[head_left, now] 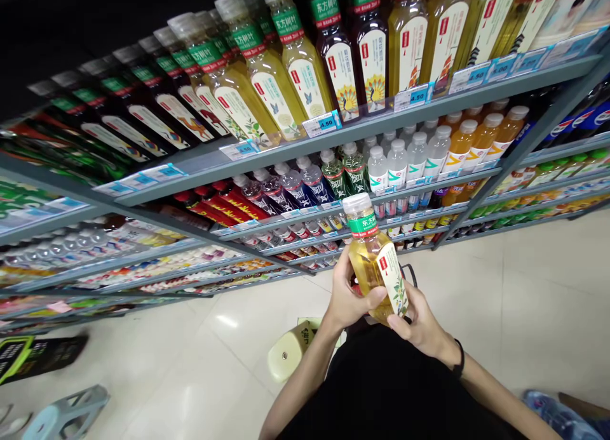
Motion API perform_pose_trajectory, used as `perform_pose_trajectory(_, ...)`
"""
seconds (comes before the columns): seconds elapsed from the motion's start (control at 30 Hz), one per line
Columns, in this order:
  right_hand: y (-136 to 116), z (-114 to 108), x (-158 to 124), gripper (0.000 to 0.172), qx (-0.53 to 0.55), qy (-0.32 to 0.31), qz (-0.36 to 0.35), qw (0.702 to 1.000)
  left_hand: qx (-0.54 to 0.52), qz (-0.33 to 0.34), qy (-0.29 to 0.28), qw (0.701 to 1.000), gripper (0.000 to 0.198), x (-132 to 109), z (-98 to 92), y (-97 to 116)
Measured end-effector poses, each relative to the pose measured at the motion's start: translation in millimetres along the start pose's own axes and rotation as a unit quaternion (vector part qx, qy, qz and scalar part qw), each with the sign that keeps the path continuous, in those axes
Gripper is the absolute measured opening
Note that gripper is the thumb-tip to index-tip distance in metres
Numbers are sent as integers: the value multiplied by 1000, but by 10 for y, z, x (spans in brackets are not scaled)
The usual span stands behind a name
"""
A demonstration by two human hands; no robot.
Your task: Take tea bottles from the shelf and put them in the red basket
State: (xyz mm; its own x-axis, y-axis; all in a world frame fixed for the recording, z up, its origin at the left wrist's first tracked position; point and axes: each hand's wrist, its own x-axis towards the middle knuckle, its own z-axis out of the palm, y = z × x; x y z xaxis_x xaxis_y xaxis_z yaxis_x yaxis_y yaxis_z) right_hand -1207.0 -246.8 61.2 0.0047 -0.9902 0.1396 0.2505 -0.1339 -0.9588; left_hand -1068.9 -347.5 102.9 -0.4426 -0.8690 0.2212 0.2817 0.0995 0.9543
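I hold the bottle (374,262) upright between both hands: my left hand (347,294) wraps its 9 o'clock side, my right hand (422,322) pinches the base at 5 o'clock (shelves (295,151) at 12).

Tea bottle (374,262) upright between left hand (347,297) and right hand (422,326), before drink shelves (333,141)

Tea bottles (267,91) crowd the top shelf (372,126) shoulder to shoulder; water bottles (417,154) fill the shelf below (429,187) likewise. Air is open between the held bottle (374,268) and the shelving (519,154), and right over the tiled floor (524,287). A pale stool (290,354) stands near left, seemingly low.
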Motion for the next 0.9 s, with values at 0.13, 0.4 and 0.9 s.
perform_pose_trajectory(0.13,38,-6,-17,54,-30,13,-30,999,27,-1,-4,1000,69,-27,3,9)
perform_pose_trajectory(0.4,116,15,-54,57,-28,68,-51,996,7,-71,-6,997,80,-94,-28,-64)
perform_pose_trajectory(0.9,71,4,37,73,342,-84,157,923,-103,-155,4,983,68,-194,-60,-210)
